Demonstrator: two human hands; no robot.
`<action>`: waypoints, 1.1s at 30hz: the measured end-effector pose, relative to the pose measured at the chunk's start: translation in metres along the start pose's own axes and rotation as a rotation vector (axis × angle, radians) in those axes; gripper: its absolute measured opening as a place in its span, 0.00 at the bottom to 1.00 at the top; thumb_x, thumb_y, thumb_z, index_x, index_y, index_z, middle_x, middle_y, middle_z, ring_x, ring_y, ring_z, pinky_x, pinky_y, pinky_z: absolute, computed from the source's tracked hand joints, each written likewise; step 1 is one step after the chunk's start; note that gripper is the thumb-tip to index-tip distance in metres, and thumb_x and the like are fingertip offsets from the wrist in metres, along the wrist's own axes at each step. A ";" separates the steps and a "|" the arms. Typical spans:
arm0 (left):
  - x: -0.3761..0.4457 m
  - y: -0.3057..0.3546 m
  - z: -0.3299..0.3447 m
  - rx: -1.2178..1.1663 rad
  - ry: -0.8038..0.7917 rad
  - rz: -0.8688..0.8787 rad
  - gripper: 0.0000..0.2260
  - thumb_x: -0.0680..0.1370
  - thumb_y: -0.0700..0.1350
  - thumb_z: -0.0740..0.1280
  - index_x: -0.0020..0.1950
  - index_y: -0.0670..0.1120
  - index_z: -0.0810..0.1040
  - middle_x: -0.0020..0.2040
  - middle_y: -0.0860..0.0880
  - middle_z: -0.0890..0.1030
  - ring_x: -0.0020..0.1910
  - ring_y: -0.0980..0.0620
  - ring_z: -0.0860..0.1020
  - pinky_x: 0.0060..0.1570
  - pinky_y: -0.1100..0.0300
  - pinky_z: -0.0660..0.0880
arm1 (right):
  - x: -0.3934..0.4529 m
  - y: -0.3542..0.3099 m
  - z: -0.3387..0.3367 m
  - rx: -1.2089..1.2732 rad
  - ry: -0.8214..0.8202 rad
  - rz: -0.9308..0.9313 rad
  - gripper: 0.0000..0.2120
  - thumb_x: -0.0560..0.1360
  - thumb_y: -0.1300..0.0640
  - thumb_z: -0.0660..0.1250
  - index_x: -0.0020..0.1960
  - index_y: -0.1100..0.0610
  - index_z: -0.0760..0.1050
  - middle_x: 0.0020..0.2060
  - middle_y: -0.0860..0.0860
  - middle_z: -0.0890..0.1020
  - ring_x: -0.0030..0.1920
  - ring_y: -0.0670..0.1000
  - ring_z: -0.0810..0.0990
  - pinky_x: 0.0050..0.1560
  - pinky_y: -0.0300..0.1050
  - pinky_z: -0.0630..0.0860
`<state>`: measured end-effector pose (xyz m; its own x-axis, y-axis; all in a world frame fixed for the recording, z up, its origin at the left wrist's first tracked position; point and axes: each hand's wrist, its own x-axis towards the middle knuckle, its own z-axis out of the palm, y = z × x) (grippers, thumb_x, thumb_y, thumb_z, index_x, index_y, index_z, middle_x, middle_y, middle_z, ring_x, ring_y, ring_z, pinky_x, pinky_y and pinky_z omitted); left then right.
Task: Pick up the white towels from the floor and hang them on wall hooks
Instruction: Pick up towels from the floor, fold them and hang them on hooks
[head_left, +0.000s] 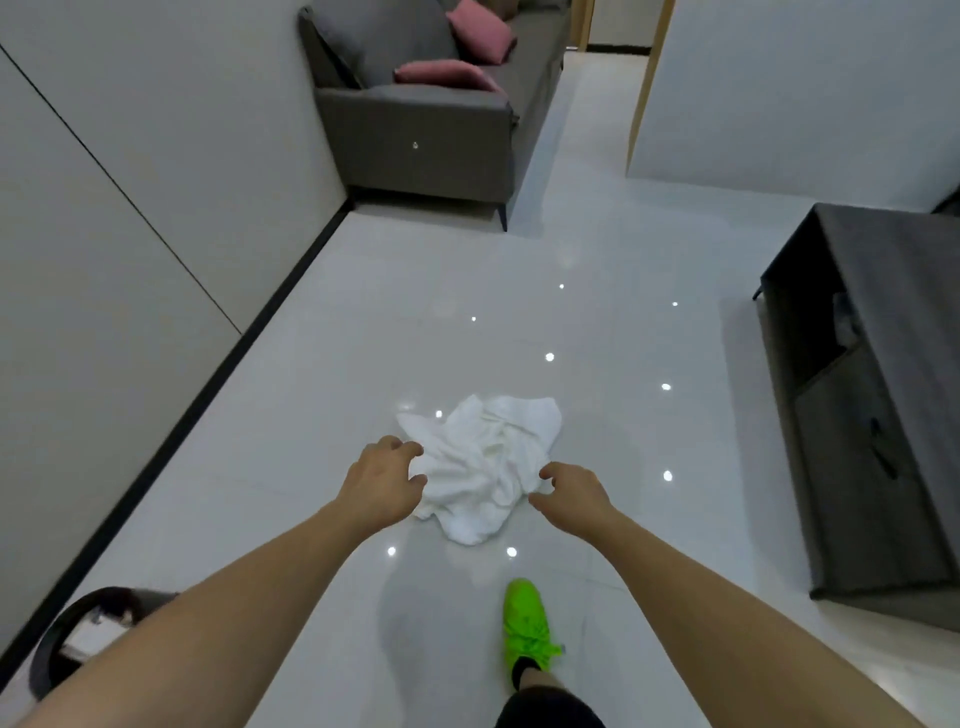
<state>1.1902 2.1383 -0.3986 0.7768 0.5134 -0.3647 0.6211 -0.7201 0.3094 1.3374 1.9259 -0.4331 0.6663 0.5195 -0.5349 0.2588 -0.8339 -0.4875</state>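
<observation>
Fingers of the left hand (383, 480) curl loosely, empty, at the towels' (483, 467) left edge; the right hand (571, 493) likewise opposite. Bunched between them on the floor (597, 322), one towel may slip free unnoticed.

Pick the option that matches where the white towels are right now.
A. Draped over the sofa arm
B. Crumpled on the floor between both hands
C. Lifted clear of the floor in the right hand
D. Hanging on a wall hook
B: the towels lie in a crumpled heap on the floor, with the left hand at one side and the right hand at the other, neither gripping them yet.
</observation>
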 end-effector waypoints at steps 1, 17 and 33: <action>0.013 -0.006 0.005 -0.006 -0.028 -0.037 0.21 0.78 0.50 0.64 0.72 0.48 0.71 0.67 0.45 0.71 0.64 0.45 0.71 0.61 0.52 0.71 | 0.018 0.002 0.001 0.003 -0.033 0.016 0.26 0.74 0.48 0.67 0.70 0.55 0.71 0.65 0.53 0.77 0.65 0.54 0.75 0.57 0.42 0.71; 0.185 -0.107 0.159 -0.163 -0.299 -0.306 0.20 0.78 0.46 0.66 0.70 0.46 0.73 0.66 0.42 0.73 0.65 0.45 0.71 0.60 0.58 0.66 | 0.236 0.026 0.135 0.117 -0.368 0.305 0.21 0.75 0.49 0.69 0.64 0.57 0.76 0.60 0.54 0.80 0.61 0.54 0.78 0.62 0.44 0.72; 0.373 -0.296 0.428 -0.562 -0.448 -0.704 0.16 0.75 0.49 0.69 0.61 0.46 0.78 0.56 0.42 0.81 0.58 0.41 0.78 0.59 0.51 0.76 | 0.416 0.058 0.459 0.634 -0.363 0.774 0.08 0.75 0.54 0.70 0.50 0.59 0.78 0.47 0.56 0.82 0.48 0.57 0.82 0.46 0.50 0.82</action>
<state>1.2515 2.3434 -1.0024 0.1750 0.4314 -0.8851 0.9726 0.0639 0.2235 1.3082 2.1791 -1.0006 0.2176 0.0009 -0.9760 -0.6271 -0.7661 -0.1405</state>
